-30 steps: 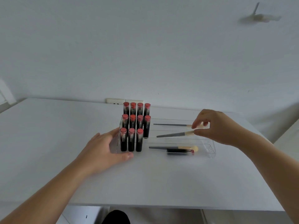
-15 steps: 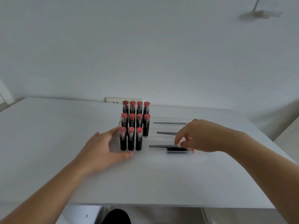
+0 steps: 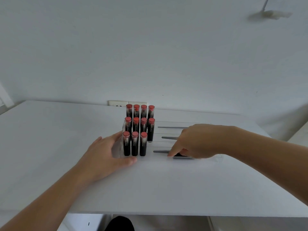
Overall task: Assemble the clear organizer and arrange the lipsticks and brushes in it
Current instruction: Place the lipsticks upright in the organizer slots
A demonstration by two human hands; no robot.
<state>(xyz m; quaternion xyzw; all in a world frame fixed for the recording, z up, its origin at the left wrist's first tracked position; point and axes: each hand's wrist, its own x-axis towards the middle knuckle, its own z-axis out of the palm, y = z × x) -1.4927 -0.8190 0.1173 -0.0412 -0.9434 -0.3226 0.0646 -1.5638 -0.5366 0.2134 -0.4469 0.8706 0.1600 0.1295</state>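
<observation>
Down from the middle brush a second ago, right hand (image 3: 196,140) now at the front tray, fingertips curled onto the lone lying lipstick (image 3: 182,156) — whether pinched or merely touched, cannot tell. Probably the last tube, bound for the empty front-row slot. Left hand (image 3: 106,152) unchanged, fingers spread flat against the clear organizer (image 3: 218,158) at its 9 o'clock side. Inside: eleven upright lipsticks (image 3: 135,130) in three stepped rows at 9 o'clock; three brushes (image 3: 168,137) lying in trays toward 3 o'clock — heads hidden.
</observation>
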